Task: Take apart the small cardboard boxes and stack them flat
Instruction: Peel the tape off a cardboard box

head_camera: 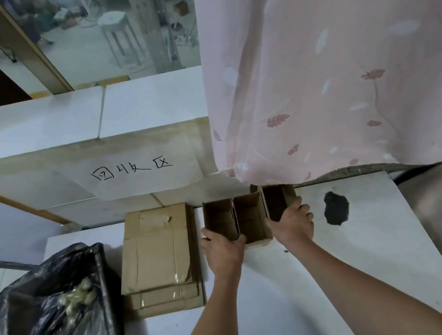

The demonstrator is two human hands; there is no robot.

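In the head view, three small open cardboard boxes stand in a row on the white table, at its far edge just under the hem of a pink patterned curtain: the left box, the middle box and the right box, each touching its neighbour. The left hand grips the near wall of the left box, thumb on the outside at its near left corner and fingers curled over the rim by the wall it shares with the middle box. The right hand holds the right box, its fingers wrapped round the near right corner and side wall. To the left of the row lies the flat stack of boxes already taken apart, with a bin lined with a black bag further left and nearer. The step in hand looks like drawing the boxes out from under the curtain, or parting one from the row. To do it well, I would pull one box clear toward the near side first, so the cloth does not catch, then open its bottom flaps, press the opposite corners together until the walls fold, and lay it squarely on the stack.
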